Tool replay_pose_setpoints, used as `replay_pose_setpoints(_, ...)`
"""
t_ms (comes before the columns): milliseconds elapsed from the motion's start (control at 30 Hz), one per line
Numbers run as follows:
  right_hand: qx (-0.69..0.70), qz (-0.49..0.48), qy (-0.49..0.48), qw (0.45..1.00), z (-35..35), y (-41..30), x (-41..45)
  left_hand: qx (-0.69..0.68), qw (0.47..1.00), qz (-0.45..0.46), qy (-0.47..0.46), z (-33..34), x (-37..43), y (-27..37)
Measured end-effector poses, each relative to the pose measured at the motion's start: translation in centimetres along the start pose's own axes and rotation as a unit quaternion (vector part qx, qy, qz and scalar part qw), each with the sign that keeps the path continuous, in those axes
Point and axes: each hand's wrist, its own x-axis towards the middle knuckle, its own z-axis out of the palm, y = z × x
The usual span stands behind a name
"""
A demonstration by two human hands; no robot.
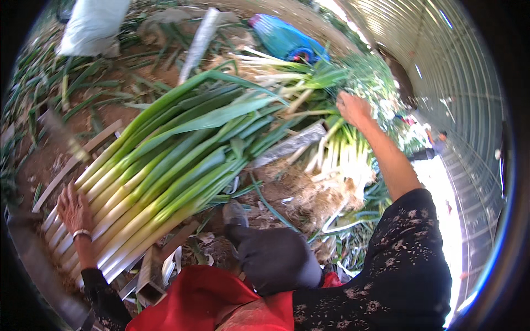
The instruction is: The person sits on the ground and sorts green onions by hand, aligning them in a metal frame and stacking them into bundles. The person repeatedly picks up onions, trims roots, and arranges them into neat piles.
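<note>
A row of thick leeks lies side by side on a low metal rack, white ends at the lower left, green leaves toward the upper right. My left hand rests flat on the white stalks near their root ends, fingers spread and not closed around any. My right hand is stretched out to a heap of untrimmed leeks with shaggy roots. Its fingers are curled at the green leaves there; whether they hold a stalk is hidden.
A metal bar slants between row and heap. An upright metal post stands beyond the leaves. A square metal tube is near my lap. A white sack and a blue bundle lie farther off. A person is in the distance.
</note>
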Motion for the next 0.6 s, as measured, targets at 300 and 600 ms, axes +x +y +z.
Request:
replay_pose_setpoints(300, 0.041, 0.298, -0.244, 0.922, 15.0, 15.5, -34.1, 0.166, 0.979, 0.117, 0.01, 5.4, 3.3, -5.8)
replay_pose_setpoints(600, 0.169, 0.439, -0.056, 0.881, 20.3, 18.9, -38.6, 0.089, 0.989, 0.059, -0.1, 2.8, 4.8, -6.1)
